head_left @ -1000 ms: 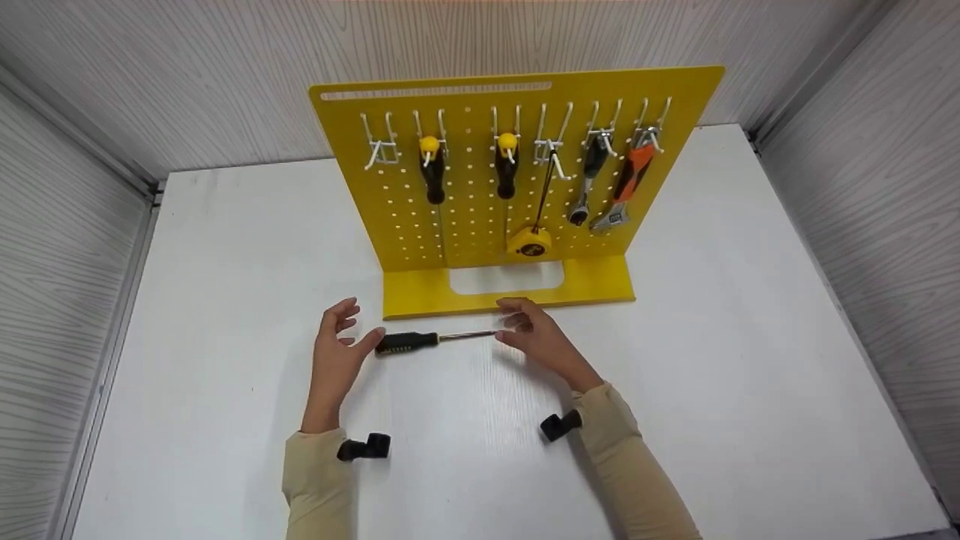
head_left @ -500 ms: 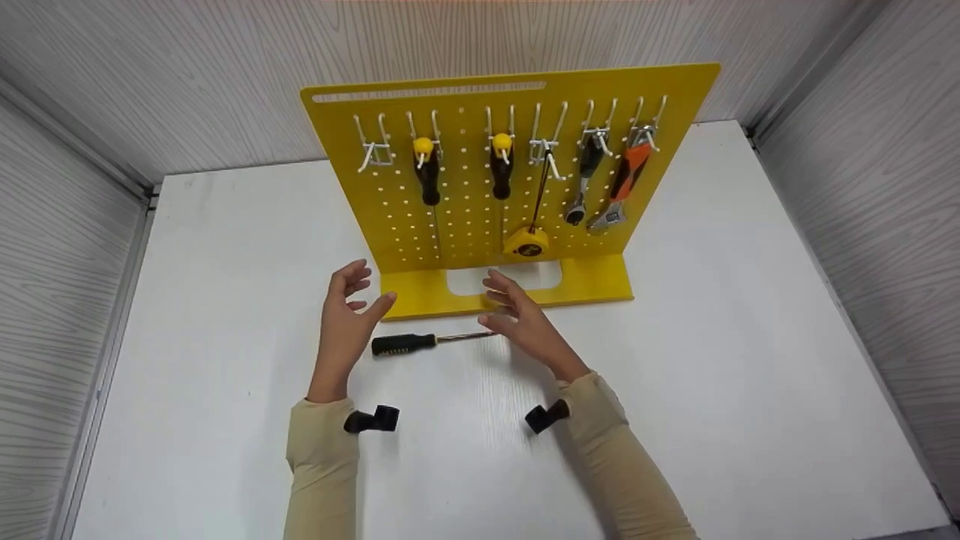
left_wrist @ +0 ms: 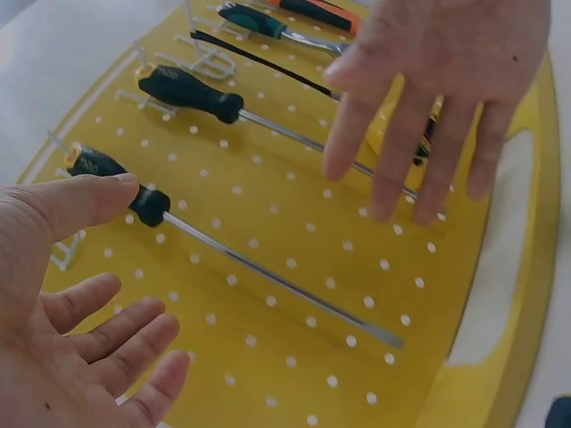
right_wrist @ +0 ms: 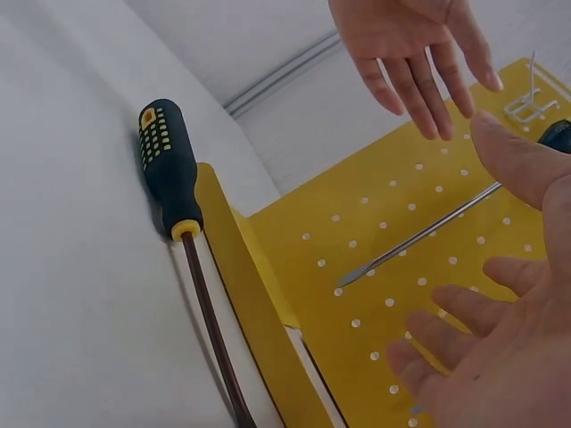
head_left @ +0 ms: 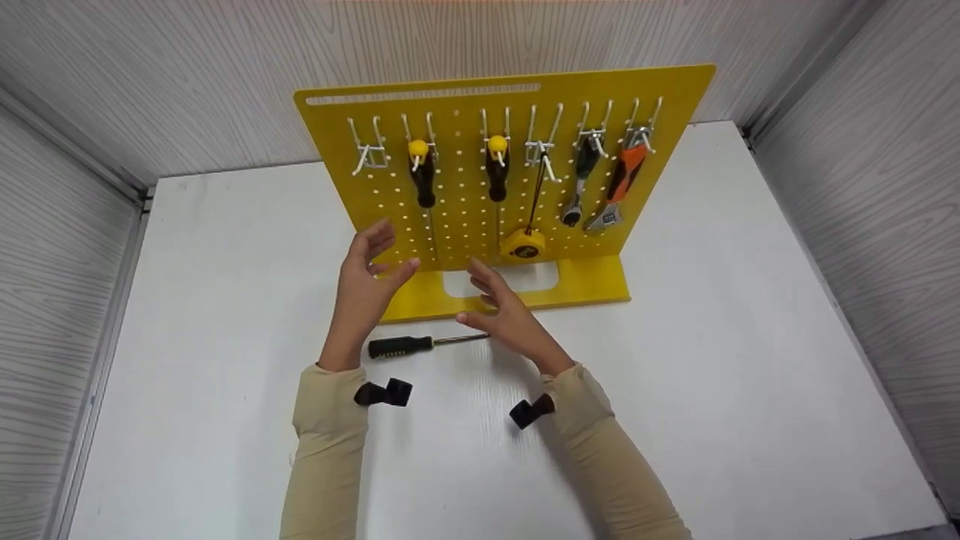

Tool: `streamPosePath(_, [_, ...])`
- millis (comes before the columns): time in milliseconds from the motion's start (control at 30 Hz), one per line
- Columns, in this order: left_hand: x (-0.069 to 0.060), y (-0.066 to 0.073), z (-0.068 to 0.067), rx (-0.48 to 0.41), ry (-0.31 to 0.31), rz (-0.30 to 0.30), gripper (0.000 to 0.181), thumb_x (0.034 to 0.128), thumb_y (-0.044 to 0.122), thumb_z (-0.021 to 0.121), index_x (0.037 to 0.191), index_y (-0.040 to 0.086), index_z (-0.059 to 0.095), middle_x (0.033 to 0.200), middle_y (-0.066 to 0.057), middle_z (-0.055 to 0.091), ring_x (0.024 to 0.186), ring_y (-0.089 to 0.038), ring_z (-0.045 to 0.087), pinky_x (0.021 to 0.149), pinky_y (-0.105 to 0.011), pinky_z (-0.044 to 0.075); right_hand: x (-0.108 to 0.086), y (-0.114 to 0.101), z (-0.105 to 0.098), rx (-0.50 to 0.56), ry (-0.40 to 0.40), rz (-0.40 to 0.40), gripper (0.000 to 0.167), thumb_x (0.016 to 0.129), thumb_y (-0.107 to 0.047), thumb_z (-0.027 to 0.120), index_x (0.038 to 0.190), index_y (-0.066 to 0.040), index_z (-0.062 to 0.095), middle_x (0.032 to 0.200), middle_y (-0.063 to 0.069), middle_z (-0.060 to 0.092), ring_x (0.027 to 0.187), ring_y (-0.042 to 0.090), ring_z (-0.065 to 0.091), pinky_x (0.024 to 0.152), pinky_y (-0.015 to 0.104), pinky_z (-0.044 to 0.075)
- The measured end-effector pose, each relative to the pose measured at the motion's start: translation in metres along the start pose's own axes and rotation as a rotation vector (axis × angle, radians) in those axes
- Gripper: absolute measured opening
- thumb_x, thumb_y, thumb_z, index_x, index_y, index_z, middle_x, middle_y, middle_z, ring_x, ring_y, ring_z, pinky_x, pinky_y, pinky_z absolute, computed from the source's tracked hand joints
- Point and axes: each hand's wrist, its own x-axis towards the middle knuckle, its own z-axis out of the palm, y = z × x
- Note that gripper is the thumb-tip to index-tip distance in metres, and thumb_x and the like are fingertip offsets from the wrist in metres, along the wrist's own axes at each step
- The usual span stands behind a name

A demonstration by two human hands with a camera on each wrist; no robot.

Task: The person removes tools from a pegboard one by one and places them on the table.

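Observation:
The left hand (head_left: pixel 365 289) is raised in front of the yellow pegboard's lower left part, fingers spread and holding nothing. To its right the right hand (head_left: pixel 510 315) hovers over the board's base, also empty, with thumb and fingers apart. Below them a screwdriver with a black handle (head_left: pixel 401 346) lies on the table, its shaft pointing right and its tip hidden by the right hand. Two more screwdrivers (head_left: pixel 424 180) (head_left: pixel 497 176) hang on the pegboard (head_left: pixel 457 225). In the left wrist view, the left thumb overlaps a hanging screwdriver's handle (left_wrist: pixel 98 165); contact is unclear.
A yellow tape measure (head_left: pixel 523 244), a ratchet wrench (head_left: pixel 581 180) and an orange-handled adjustable wrench (head_left: pixel 625 176) hang on the board's right half. At its left end a white hook (head_left: pixel 369 156) holds nothing. The pegboard stands on a white table (head_left: pixel 750 337) before panelled walls.
Both hands have risen from the screwdriver on the table; the left moved up and right, the right up and left. The screwdriver lies nearly where it was, and the view has shifted slightly.

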Motion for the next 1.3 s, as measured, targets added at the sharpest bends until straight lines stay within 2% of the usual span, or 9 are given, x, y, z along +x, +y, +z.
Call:
streamPosePath(200, [0.008,0.012,0.005,-0.062,0.009,0.001,0.067,0.0878,0.020,0.070,0.145,0.005,0.038,0.144,-0.014,0.046,0.132,-0.023,0.044,0.106,-0.042,0.038,0.005,-0.005,0.002,0.015,0.022,-0.012,0.079,0.091,-0.025,0.067,0.154,-0.013,0.021,0.157,0.011,0.029,0.144,0.024,0.032,0.118,0.040,0.027])
streamPosePath(433, [0.021,0.013,0.010,-0.158,-0.010,-0.031,0.067,0.0885,0.020,0.069,0.146,0.007,0.036,0.144,-0.011,0.046,0.134,-0.022,0.044,0.109,-0.040,0.036,0.008,-0.009,0.004,0.060,0.020,-0.034,0.075,0.093,-0.022,0.064,0.153,-0.009,0.021,0.156,0.016,0.029,0.144,0.025,0.033,0.118,0.040,0.026])
streamPosePath(600, [0.025,0.015,0.012,-0.203,-0.033,-0.049,0.068,0.0894,0.017,0.067,0.148,0.008,0.034,0.147,-0.011,0.045,0.137,-0.021,0.043,0.113,-0.037,0.035,0.009,-0.008,0.005,0.083,0.008,-0.046,0.076,0.094,-0.023,0.064,0.153,-0.006,0.020,0.156,0.016,0.029,0.144,0.025,0.032,0.119,0.038,0.025])
streamPosePath(767, [0.027,0.016,0.016,-0.234,-0.056,-0.067,0.068,0.0897,0.015,0.067,0.149,0.010,0.033,0.147,-0.011,0.046,0.135,-0.020,0.046,0.110,-0.034,0.039,0.008,-0.007,0.006,0.081,0.013,-0.036,0.076,0.093,-0.025,0.064,0.153,-0.008,0.020,0.156,0.015,0.030,0.144,0.025,0.032,0.119,0.038,0.025])
streamPosePath(1000, [0.032,0.017,0.021,-0.237,-0.116,-0.050,0.064,0.0909,0.016,0.066,0.147,0.009,0.036,0.144,-0.012,0.049,0.133,-0.022,0.047,0.106,-0.038,0.043,0.009,-0.006,0.005,0.074,0.006,-0.016,0.074,0.094,-0.025,0.063,0.153,-0.011,0.022,0.154,0.012,0.034,0.143,0.025,0.033,0.118,0.039,0.026])
streamPosePath(1300, [0.033,0.019,0.023,-0.263,-0.128,-0.046,0.063,0.0907,0.014,0.065,0.146,0.008,0.037,0.136,-0.018,0.053,0.124,-0.025,0.053,0.103,-0.037,0.045,0.011,-0.010,0.001,0.055,0.019,-0.004,0.070,0.093,-0.028,0.064,0.151,-0.014,0.027,0.153,0.008,0.037,0.142,0.021,0.036,0.117,0.037,0.028])
